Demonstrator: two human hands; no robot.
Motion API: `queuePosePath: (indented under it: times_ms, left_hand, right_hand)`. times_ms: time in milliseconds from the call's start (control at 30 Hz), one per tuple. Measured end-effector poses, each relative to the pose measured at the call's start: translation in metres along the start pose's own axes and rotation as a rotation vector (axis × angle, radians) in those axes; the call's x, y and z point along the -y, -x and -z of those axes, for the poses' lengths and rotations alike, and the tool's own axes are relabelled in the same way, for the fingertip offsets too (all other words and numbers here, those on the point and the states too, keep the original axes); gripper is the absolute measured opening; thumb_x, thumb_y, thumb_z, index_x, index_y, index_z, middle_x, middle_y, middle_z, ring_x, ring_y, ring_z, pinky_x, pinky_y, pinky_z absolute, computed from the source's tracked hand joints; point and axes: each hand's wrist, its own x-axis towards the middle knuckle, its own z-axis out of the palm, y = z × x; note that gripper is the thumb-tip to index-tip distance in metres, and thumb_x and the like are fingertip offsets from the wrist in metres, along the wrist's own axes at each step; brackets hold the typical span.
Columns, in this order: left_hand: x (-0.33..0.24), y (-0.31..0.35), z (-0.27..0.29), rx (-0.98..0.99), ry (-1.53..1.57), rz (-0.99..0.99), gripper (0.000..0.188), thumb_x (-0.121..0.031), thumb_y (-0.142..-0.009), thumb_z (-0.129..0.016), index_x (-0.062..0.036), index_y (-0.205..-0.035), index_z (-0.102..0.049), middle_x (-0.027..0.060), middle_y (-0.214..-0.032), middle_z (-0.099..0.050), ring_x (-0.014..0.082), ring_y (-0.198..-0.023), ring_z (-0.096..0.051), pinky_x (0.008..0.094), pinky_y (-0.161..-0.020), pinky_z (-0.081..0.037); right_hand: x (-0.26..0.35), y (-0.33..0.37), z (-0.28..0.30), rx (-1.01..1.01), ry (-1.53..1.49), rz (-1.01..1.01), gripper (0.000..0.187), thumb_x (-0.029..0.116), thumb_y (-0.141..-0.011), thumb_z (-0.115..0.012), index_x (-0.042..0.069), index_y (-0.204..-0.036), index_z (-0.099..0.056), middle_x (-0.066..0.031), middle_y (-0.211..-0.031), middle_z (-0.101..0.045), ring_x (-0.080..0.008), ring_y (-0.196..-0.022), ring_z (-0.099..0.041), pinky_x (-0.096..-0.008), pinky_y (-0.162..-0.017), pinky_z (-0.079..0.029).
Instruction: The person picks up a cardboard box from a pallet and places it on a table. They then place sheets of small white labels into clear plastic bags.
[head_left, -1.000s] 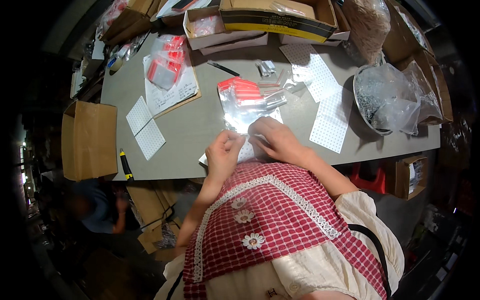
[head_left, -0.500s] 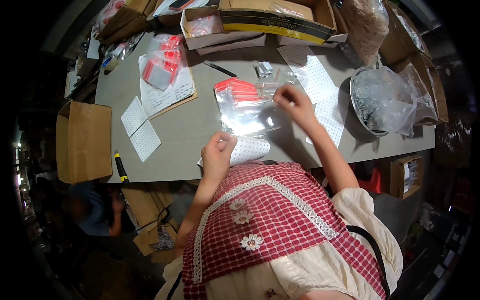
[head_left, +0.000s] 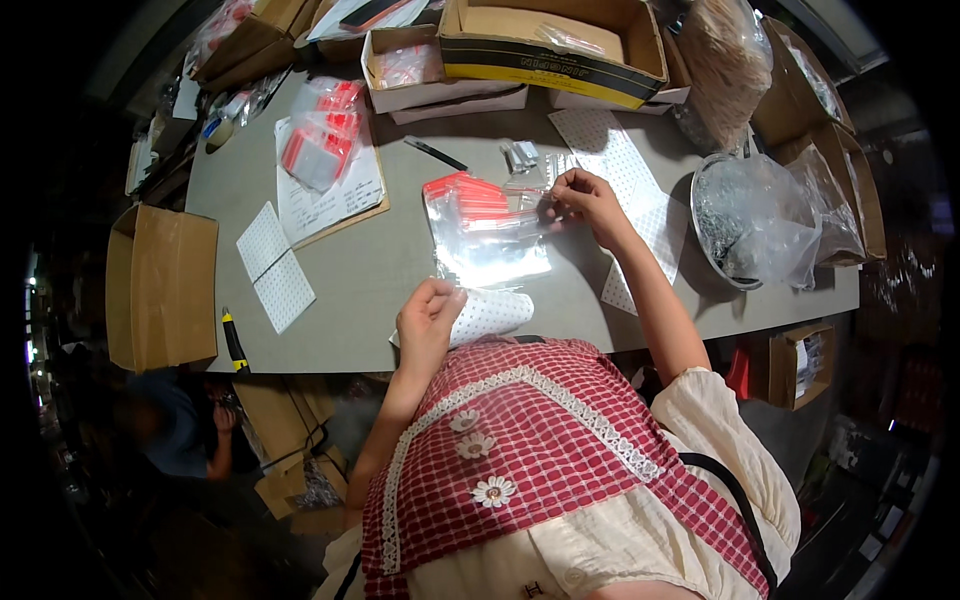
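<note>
My left hand [head_left: 426, 322], at the near table edge, has its thumb and fingers closed on a curled white sheet printed with small dots [head_left: 492, 313]. The sheet bends over toward the right. Just beyond it lies a fanned stack of clear zip bags with red tops [head_left: 480, 220]. My right hand [head_left: 592, 203] is at the right side of that stack, fingers bent and thumb and fingertips together. Those fingertips meet the edge of a clear bag [head_left: 526, 199]; whether they grip it is too small to tell. Small grey pieces [head_left: 520, 156] lie just beyond.
More dotted sheets [head_left: 645, 210] lie right and left. A metal bowl with a plastic bag [head_left: 697, 215] stands at right. Cardboard boxes [head_left: 550, 72] line the back; another box [head_left: 160, 290] is at left. A cutter [head_left: 235, 340], black pen [head_left: 435, 154] and clipboard [head_left: 360, 205] lie around.
My right hand's fingertips have come together at the edge of the clear bag beside the stack. My left hand keeps hold of the dotted sheet. The whole view has shifted slightly.
</note>
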Motion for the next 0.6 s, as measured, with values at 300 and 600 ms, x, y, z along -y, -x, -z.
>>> queuePosePath:
  times_ms: [300, 600]
  left_hand:
    - [-0.007, 0.0, -0.013, 0.101, -0.208, -0.041, 0.012, -0.008, -0.096, -0.066, 0.0014, -0.103, -0.065, 0.0003, -0.089, -0.066, 0.0043, -0.082, -0.058, 0.0189, -0.074, -0.046]
    - [-0.003, 0.008, -0.006, -0.027, -0.118, -0.008, 0.013, -0.008, -0.097, -0.065, 0.0027, -0.104, -0.065, -0.0005, -0.088, -0.065, 0.003, -0.081, -0.055, 0.0179, -0.072, -0.044]
  right_hand:
    - [-0.016, 0.003, 0.007, 0.184, 0.541, -0.061, 0.012, 0.015, -0.088, -0.067, 0.003, -0.089, -0.065, -0.001, -0.077, -0.065, -0.0082, -0.068, -0.058, -0.0238, -0.059, -0.046]
    - [-0.003, 0.005, 0.001, -0.078, 1.328, 0.141, 0.032, 0.03, -0.083, -0.072, 0.001, -0.094, -0.067, -0.0202, -0.09, -0.071, -0.0398, -0.087, -0.068, -0.0481, -0.077, -0.053]
